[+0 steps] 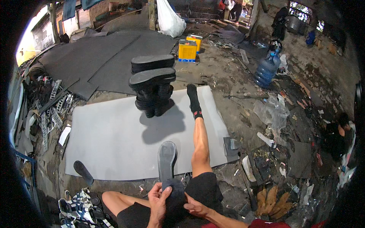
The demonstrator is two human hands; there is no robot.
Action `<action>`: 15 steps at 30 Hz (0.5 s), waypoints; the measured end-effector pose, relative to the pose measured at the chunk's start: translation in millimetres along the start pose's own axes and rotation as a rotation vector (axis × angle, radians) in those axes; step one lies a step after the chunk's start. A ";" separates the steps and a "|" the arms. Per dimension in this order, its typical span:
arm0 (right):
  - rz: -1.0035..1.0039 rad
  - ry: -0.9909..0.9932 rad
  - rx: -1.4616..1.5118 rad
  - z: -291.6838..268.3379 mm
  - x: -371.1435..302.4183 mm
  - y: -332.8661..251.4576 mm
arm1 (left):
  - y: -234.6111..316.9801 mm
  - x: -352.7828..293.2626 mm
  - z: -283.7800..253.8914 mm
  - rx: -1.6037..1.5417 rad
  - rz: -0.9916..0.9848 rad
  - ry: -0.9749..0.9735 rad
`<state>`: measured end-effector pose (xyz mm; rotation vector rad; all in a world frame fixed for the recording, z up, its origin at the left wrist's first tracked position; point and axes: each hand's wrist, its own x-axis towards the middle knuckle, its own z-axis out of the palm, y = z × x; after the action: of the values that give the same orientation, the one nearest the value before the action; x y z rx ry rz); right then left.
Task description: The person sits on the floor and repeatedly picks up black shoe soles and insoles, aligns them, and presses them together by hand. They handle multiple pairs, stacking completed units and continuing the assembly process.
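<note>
A dark grey shoe sole points away from me over the near edge of a pale sheet. My left hand grips its near end, with the thumb on top of a dark flat piece that covers this end. At the right edge of that piece is my right hand, fingers curled; what they pinch is hidden. Farther off, a tall stack of black soles stands on the pale sheet. Another dark sole lies at the sheet's near left corner.
My outstretched leg crosses the sheet's right part. Strapped sandals are piled at lower left. Tan work gloves and scraps litter the right. Beyond are black sheets, yellow boxes and a blue water bottle.
</note>
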<state>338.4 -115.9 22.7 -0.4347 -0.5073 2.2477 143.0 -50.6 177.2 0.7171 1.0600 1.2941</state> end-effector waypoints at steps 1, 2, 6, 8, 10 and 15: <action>0.168 0.047 -0.171 41.0 5.6 -39.8 | 4.3 -5.8 10.7 -0.009 0.016 0.070; 0.271 0.073 -0.303 38.3 1.6 -49.8 | 7.5 -3.2 17.3 0.064 0.053 0.105; 0.430 0.074 -0.617 55.1 -3.7 -93.0 | 22.2 9.9 19.6 0.420 0.225 0.000; 0.114 -0.192 -0.040 53.1 4.8 -84.6 | 3.3 36.4 -5.6 0.415 0.185 -0.022; -0.104 -0.009 0.404 86.9 6.6 -78.1 | -32.9 58.1 -31.9 0.477 0.186 0.199; -0.122 0.216 0.305 70.4 9.7 -69.3 | -132.8 102.6 -50.4 1.045 0.198 0.404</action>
<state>342.8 -81.2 115.6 -0.4673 -0.0740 2.0847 145.1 19.3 16.6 1.3856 2.0804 1.0014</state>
